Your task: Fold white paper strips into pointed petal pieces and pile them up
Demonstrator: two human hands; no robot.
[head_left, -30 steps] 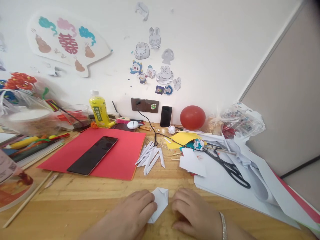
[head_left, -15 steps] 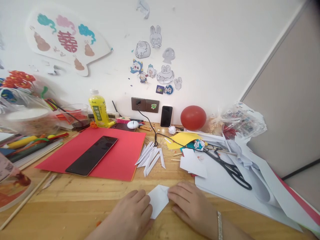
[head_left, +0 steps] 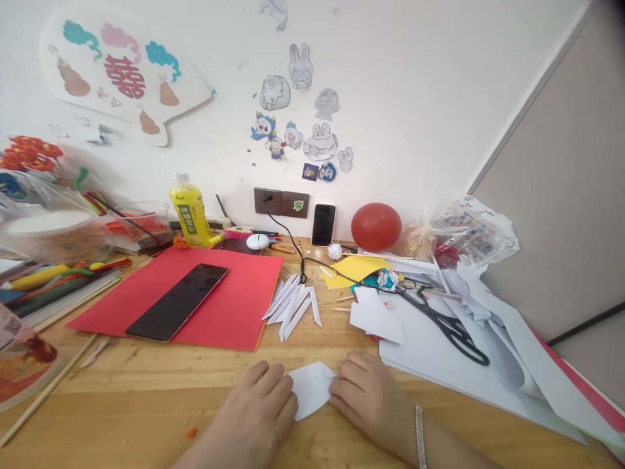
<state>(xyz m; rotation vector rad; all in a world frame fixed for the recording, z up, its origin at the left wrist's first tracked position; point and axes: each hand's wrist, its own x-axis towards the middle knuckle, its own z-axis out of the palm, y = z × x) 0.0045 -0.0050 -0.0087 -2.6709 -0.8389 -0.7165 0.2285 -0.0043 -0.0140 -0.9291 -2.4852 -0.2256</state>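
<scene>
A small piece of white paper (head_left: 311,392) with a folded corner lies at the table's front, between my two hands. My left hand (head_left: 258,410) has its fingers curled on the paper's left edge; the thumb is hidden. At the right edge, the bent fingers of my right hand (head_left: 368,400) pinch the paper near its upper right corner. A sparkling bracelet (head_left: 420,435) circles my right wrist. Beyond the paper lies a cluster of narrow folded white paper strips (head_left: 293,306).
Red paper (head_left: 234,299) bears a dark tablet (head_left: 178,303) on the left. Black-handled scissors (head_left: 452,329) rest on white sheets (head_left: 430,371) at right. A yellow drink bottle (head_left: 189,212), a phone (head_left: 323,225) and a red balloon (head_left: 375,227) stand along the wall.
My right hand has shifted slightly left and up, its fingers now more curled at the paper's edge. The paper has turned a little between my hands. The camera view has shifted slightly.
</scene>
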